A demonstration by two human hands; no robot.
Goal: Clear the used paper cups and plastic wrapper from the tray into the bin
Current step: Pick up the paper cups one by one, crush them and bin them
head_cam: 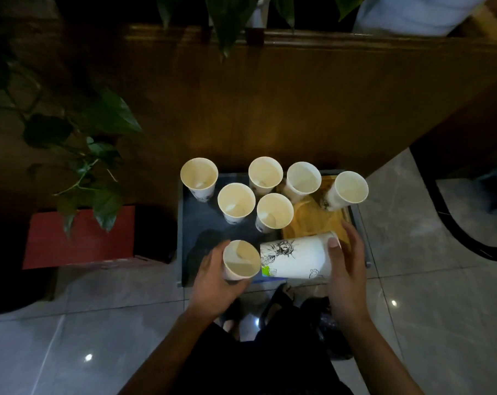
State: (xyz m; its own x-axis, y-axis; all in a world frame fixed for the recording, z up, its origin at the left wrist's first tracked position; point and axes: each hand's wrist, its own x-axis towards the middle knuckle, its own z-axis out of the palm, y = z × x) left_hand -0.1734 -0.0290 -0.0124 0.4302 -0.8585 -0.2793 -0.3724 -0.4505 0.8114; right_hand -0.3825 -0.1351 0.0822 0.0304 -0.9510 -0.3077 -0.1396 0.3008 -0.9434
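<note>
Six white paper cups [236, 203] stand upright on the dark grey rectangular tray [201, 218] in the head view. The left hand [213, 276] grips a seventh upright cup [240, 262]; the right hand [347, 270] curls round a printed cup lying sideways [295, 259], mouth right. Nesting one inside the other before binning would likely save trips. The amber plastic wrapper [312, 220] shows dimly beneath; no bin is clearly identifiable.

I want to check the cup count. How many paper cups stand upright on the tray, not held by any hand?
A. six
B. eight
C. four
A: six cups stand open-mouthed on the tray; the left hand and right hand hold two more.
</note>
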